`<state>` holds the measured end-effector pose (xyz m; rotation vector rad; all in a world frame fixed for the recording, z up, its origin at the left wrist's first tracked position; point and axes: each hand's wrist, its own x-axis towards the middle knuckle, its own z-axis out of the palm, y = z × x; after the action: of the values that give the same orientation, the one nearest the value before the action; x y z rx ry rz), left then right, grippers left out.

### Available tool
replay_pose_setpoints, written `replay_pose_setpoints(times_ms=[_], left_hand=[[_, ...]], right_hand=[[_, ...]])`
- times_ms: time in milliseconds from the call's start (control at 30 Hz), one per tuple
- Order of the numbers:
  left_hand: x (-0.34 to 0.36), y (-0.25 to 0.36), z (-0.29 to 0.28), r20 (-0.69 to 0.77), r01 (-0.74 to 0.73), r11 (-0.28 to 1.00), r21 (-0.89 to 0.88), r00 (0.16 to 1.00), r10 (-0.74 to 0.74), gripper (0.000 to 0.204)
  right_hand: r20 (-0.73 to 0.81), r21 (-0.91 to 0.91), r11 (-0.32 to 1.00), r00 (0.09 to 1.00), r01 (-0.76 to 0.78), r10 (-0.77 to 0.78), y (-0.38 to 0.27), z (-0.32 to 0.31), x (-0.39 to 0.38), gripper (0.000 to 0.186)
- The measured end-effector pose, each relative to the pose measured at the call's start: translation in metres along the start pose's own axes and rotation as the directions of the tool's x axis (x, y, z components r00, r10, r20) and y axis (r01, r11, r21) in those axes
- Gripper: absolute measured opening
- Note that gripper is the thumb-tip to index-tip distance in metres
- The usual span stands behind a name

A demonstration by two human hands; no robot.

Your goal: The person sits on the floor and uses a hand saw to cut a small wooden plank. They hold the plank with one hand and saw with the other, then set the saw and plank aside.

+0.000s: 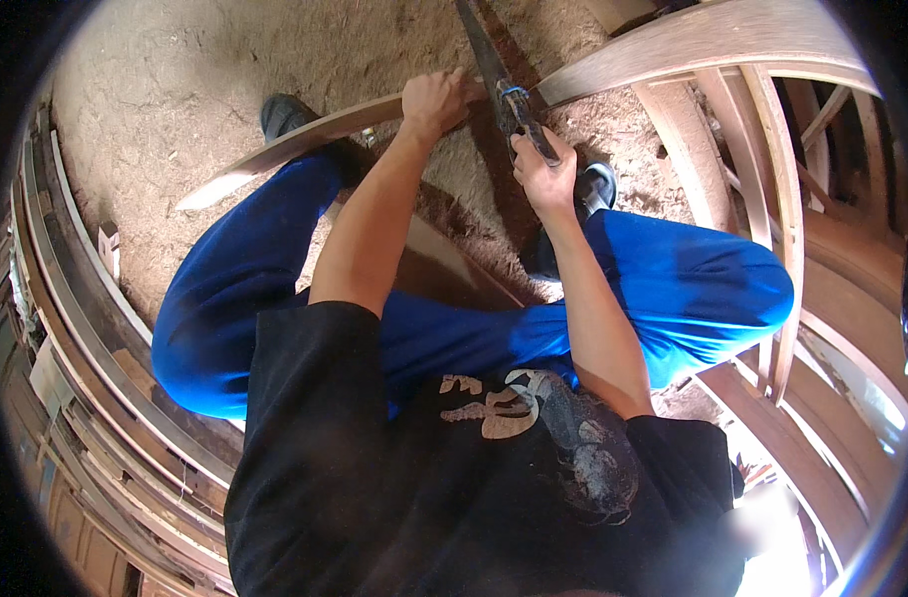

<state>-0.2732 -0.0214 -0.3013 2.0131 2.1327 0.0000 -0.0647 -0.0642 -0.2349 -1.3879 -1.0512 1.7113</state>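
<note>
My right hand (pixel 546 171) is wrapped round the dark handle of a handsaw (pixel 489 58), which has a blue band where handle meets blade. The blade points up and away from me, crossing a long wooden board (pixel 305 139). My left hand (pixel 437 102) grips that board just left of the saw, fingers over its far edge. From there the board runs down to the left, over my lower leg, to a pale end. On the saw's other side a wide wooden piece (pixel 693 45) extends to the right. Whether it is the same board I cannot tell, as the saw and hand cover the join.
My legs in blue trousers (pixel 245 269) are spread either side of the work, dark shoes (pixel 287 114) on the dusty ground (pixel 176 80). Stacked boards (pixel 91 328) line the left side. Upright slats (pixel 762 149) and more timber stand close on my right. Another board (pixel 444 269) lies between my legs.
</note>
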Motion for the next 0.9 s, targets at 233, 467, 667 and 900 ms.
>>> replay_pose_setpoints(times_ms=[233, 467, 667, 900], left_hand=[[-0.002, 0.006, -0.013, 0.096, 0.02, 0.999, 0.051, 0.995, -0.025, 0.037], [-0.003, 0.008, -0.018, 0.143, 0.004, 0.996, 0.094, 0.99, -0.017, 0.035], [0.003, -0.002, 0.002, 0.012, -0.032, 0.999, 0.014, 0.999, 0.032, 0.038], [-0.003, 0.005, -0.013, 0.031, -0.026, 0.999, 0.033, 0.999, 0.025, 0.03]], right_hand=[[-0.014, -0.082, 0.997, 1.0, -0.004, 0.003, 0.002, -0.001, 0.002, 0.018], [-0.045, 0.02, 1.0, 0.999, -0.019, 0.02, -0.003, 0.005, -0.002, 0.016], [-0.075, -0.195, 0.981, 0.997, 0.019, -0.034, -0.005, -0.003, -0.029, 0.016], [-0.047, -0.424, 0.902, 0.993, 0.075, -0.104, -0.035, -0.017, -0.111, 0.016]])
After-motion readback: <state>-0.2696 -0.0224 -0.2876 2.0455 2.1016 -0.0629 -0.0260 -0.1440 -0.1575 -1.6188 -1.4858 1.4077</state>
